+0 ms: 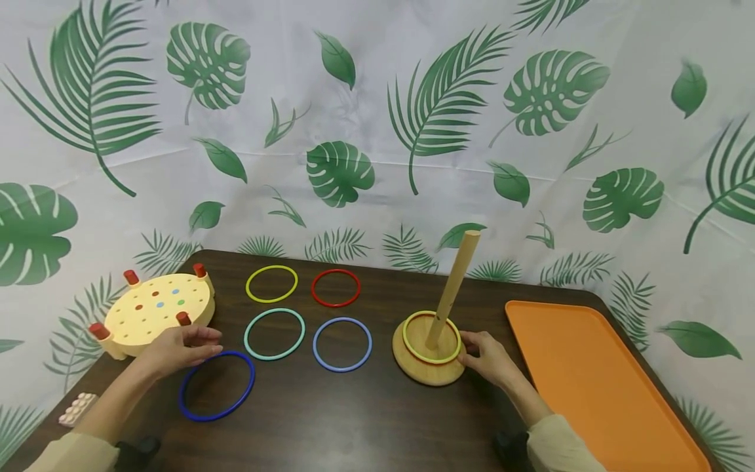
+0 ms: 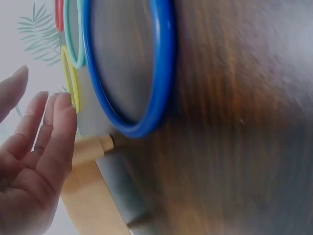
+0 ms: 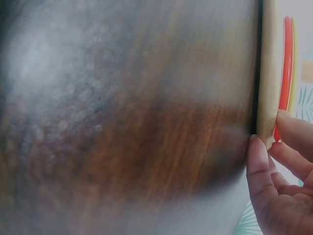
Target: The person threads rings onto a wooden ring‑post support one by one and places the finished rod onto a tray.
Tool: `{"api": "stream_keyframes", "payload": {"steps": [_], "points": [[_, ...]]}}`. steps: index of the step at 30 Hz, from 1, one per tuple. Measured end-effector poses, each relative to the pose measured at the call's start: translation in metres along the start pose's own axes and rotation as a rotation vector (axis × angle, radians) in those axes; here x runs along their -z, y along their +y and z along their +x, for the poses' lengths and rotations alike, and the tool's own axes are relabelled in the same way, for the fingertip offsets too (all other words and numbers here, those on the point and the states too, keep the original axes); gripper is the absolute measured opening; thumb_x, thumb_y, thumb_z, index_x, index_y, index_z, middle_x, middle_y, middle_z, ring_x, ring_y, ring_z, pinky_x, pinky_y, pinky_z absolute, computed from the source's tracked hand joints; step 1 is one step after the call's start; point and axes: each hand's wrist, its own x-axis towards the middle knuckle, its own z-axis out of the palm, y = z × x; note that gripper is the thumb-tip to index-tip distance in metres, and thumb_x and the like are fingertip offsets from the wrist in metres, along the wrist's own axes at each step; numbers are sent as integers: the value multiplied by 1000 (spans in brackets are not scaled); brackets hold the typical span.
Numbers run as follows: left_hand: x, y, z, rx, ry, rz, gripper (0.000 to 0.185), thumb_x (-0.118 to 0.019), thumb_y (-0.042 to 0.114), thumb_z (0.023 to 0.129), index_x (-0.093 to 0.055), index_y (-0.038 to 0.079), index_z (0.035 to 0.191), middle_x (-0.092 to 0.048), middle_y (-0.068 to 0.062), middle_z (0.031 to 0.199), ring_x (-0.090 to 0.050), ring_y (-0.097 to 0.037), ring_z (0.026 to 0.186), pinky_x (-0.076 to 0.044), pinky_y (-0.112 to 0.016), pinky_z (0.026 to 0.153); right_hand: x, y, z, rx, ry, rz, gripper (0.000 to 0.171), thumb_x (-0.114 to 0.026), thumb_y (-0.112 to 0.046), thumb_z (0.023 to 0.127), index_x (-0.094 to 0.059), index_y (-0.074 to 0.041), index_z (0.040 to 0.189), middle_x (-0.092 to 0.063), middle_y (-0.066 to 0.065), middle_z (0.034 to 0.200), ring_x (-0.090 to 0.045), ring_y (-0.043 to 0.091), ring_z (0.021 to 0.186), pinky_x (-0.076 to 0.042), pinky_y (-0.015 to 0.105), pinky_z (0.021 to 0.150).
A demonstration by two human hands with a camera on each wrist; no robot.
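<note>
A round wooden base (image 1: 427, 373) with an upright wooden peg (image 1: 453, 288) stands right of centre. Around the peg lie a yellow ring (image 1: 409, 337) and, beneath it, a red ring (image 3: 285, 68). My right hand (image 1: 488, 357) pinches the base's right rim between thumb and fingers, and its index finger is close against the red ring. On the left, my left hand (image 1: 179, 351) hovers with fingers extended by the far edge of a dark blue ring (image 1: 253, 380). The left wrist view shows this hand (image 2: 39, 161) holding nothing, apart from the blue ring (image 2: 164, 63).
Yellow (image 1: 248, 288), red (image 1: 314, 292), turquoise (image 1: 246, 334) and light blue (image 1: 369, 341) rings lie flat on the dark table (image 1: 330, 419). A pale yellow pegboard (image 1: 132, 318) and a small white block (image 1: 78, 410) sit left. An orange tray (image 1: 596, 373) lies right.
</note>
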Motion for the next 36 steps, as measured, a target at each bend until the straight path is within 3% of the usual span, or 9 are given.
{"api": "stream_keyframes", "payload": {"steps": [8, 16, 19, 26, 32, 36], "points": [[2, -10, -8, -41, 53, 132, 42, -70, 18, 84, -59, -13, 110, -69, -16, 94, -61, -5, 77, -50, -17, 64, -1, 3, -1, -12, 6, 3, 46, -68, 1, 80, -56, 9, 123, -55, 20, 107, -61, 30, 92, -54, 44, 80], [-2, -22, -11, -82, 122, 145, 36, -74, 10, 80, -61, -14, 103, -67, -25, 98, -57, 5, 76, -52, -16, 64, 0, 4, -1, -10, 2, -2, 45, -69, 0, 80, -56, 9, 123, -56, 20, 108, -61, 29, 92, -53, 45, 81], [-4, -29, -11, -88, 132, 144, 37, -75, 11, 78, -61, -14, 103, -67, -25, 99, -59, 1, 78, -53, -17, 64, -1, 4, -1, -13, 2, -3, 45, -69, 0, 80, -56, 8, 123, -56, 19, 108, -61, 29, 92, -52, 45, 81], [-6, -48, -8, -183, 152, 130, 37, -79, 13, 73, -64, -12, 95, -69, -15, 86, -60, -1, 74, -50, -13, 60, -1, 3, -2, -19, 2, 5, 45, -68, 1, 80, -56, 8, 124, -56, 19, 108, -61, 29, 92, -54, 43, 79], [-9, -36, -11, -63, 142, 184, 33, -77, 6, 75, -64, -13, 98, -69, -16, 88, -59, -2, 73, -51, -16, 61, -1, 3, -2, -24, -2, 8, 46, -68, 1, 81, -55, 7, 125, -55, 19, 108, -61, 29, 92, -55, 40, 76], [-10, -30, -12, -40, 139, 195, 29, -75, 1, 75, -63, -14, 97, -68, -14, 85, -56, 0, 70, -50, -16, 61, 0, 3, -3, -24, -4, 12, 46, -68, 1, 81, -55, 7, 125, -55, 19, 109, -61, 29, 93, -55, 40, 76]]}}
